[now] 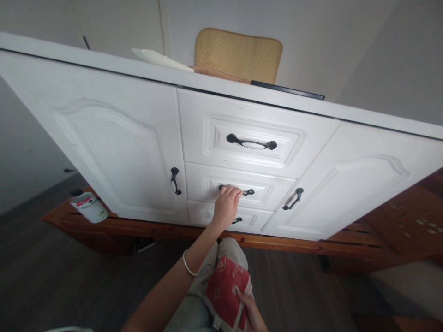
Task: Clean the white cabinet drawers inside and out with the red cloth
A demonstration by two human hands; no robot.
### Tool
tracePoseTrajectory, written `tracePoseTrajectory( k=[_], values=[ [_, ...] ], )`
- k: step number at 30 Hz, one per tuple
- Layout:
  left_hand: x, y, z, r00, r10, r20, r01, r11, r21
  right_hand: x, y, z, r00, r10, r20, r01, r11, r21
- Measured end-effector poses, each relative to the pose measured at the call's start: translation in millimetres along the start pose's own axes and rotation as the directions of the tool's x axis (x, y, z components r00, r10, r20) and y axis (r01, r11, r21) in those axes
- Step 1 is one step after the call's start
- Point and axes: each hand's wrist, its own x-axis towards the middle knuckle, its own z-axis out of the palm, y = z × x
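Observation:
My left hand (226, 203), with a white bangle (189, 263) on its wrist, has its fingers wrapped round the dark handle (249, 192) of the middle drawer (266, 190). That drawer sits flush in the white cabinet (121, 157). Lower down, in front of my legs, my right hand (248, 304) holds a red cloth (226, 288) with pale patterns and a light edge. Above the middle drawer is the top drawer (197, 133) with its own dark handle (252, 142). The bottom drawer's handle (237, 220) is partly hidden behind my left hand.
Cabinet doors with dark handles (175, 180) flank the drawers. A white bottle with a dark cap (90, 206) stands at the left on the reddish wooden bench (284, 243) under the cabinet. On the cabinet top are a yellow padded object (238, 53) and a flat black item (287, 90).

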Motion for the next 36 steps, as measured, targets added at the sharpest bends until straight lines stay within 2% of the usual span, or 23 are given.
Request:
tracePoseTrajectory(
  k=[6,15,20,24,31,36],
  values=[
    [-1,-2,3.0,1.000,0.006,-0.023,-0.007,1.000,-0.024,3,2,-2,0.999,-0.007,-0.046,0.007,1.000,0.000],
    [0,-1,1.3,1.000,-0.002,-0.016,0.001,0.999,-0.034,1,-2,3,0.999,0.030,-0.029,-0.031,0.999,-0.013],
    [0,-4,1.6,1.000,0.013,-0.013,-0.013,0.999,-0.032,1,-1,2,1.000,0.012,-0.026,-0.012,1.000,-0.004],
    [1,-6,-0.6,0.999,0.031,0.016,-0.030,0.998,-0.051,3,1,-1,0.999,0.005,-0.053,-0.005,1.000,0.011],
    [-2,3,-11.9,0.995,-0.013,0.097,0.019,0.998,-0.062,2,1,3,0.998,-0.010,-0.055,0.009,1.000,-0.011],
    [3,3,-11.6,0.996,-0.038,0.082,0.044,0.996,-0.081,9,1,-3,0.999,-0.041,-0.025,0.039,0.997,-0.066]
  ],
)
